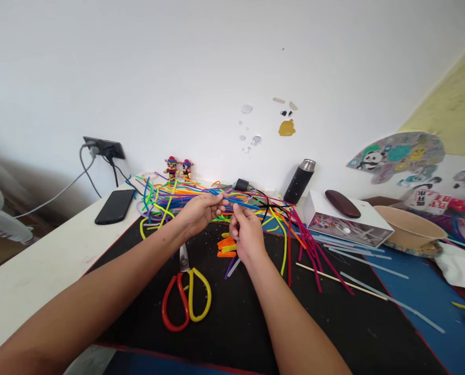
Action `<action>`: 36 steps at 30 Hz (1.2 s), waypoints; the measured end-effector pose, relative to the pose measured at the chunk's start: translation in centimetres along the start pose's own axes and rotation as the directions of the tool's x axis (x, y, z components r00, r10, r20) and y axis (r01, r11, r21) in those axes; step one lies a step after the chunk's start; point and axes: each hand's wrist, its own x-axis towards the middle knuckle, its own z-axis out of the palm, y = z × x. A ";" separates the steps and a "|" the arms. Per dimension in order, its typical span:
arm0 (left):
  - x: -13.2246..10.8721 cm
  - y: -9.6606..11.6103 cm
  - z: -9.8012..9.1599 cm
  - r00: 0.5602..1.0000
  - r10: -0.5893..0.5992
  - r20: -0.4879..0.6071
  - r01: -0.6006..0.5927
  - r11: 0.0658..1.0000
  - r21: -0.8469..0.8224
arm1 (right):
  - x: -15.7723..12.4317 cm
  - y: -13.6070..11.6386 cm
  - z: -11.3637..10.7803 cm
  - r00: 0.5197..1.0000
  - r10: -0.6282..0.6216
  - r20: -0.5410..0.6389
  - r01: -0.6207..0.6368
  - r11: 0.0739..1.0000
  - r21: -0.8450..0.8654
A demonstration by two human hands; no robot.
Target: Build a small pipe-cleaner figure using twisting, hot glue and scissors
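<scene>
My left hand [202, 212] and my right hand [248, 232] are raised close together above the mat, fingertips pinched. A blue pipe cleaner [245, 203] runs between them, and both hands appear to grip it. Behind my fingers spreads a pile of pipe cleaners [166, 202] in many colours, partly hidden by the hands. Below my right hand lies a small bundle of folded orange and yellow pipe cleaners [227, 249]. Scissors [185, 297] with one red and one yellow handle lie on the black mat [232, 328], nearer to me.
A black phone [115, 207] lies at left. Toward the right stand a dark flask [300, 181], a white box [334, 221] with a brown case [342, 203] on top, and a beige bowl [410, 224]. A thin wooden stick [342, 281] and loose magenta stems [314, 255] lie across the mat.
</scene>
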 end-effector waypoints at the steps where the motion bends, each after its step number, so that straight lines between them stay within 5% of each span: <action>1: 0.0 0.0 0.1 1.000 -0.003 -0.002 0.003 1.000 0.009 | 0.1 0.0 -0.1 1.000 -0.003 -0.007 0.003 1.000 0.005; 10: 0.3 -0.6 -0.5 0.998 0.012 0.063 -0.017 0.996 0.089 | 0.0 -0.2 -0.1 1.000 -0.019 -0.014 0.019 1.000 0.002; 20: 0.3 -1.2 -0.8 0.978 0.158 0.139 -0.195 0.931 0.308 | 0.3 0.1 -0.2 0.997 -0.047 -0.064 0.043 0.997 -0.069; 29: 0.1 0.0 -0.9 0.971 0.197 0.134 -0.226 0.939 0.260 | 0.2 -0.3 -0.2 0.996 -0.084 -0.024 0.081 0.990 -0.113; 36: -0.6 1.7 -0.6 0.926 0.271 0.262 -0.376 0.681 0.629 | 0.2 -0.1 -0.3 0.993 -0.118 -0.024 0.112 0.978 -0.174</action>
